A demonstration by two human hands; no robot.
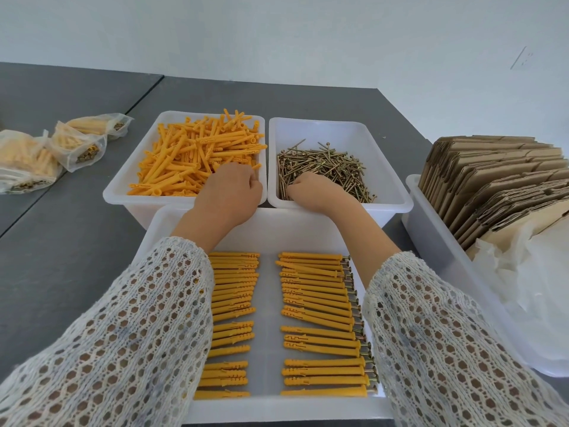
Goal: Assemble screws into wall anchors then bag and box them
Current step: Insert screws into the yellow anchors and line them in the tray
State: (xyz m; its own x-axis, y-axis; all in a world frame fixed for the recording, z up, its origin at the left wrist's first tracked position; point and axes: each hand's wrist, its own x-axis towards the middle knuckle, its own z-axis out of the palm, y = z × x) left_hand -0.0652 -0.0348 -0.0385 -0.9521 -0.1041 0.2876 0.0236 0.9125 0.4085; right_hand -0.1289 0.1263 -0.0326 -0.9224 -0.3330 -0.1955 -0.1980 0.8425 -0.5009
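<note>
Reaching hands [234, 192] into anchors [197, 155], screws [326, 167].

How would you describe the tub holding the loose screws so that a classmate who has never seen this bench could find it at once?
Start at the large white tray of assembled anchors nearest the person. Two white tubs stand side by side behind it; take the right-hand tub, where the right hand reaches in. It alone holds brassy metal screws; its neighbour holds orange anchors.
</note>
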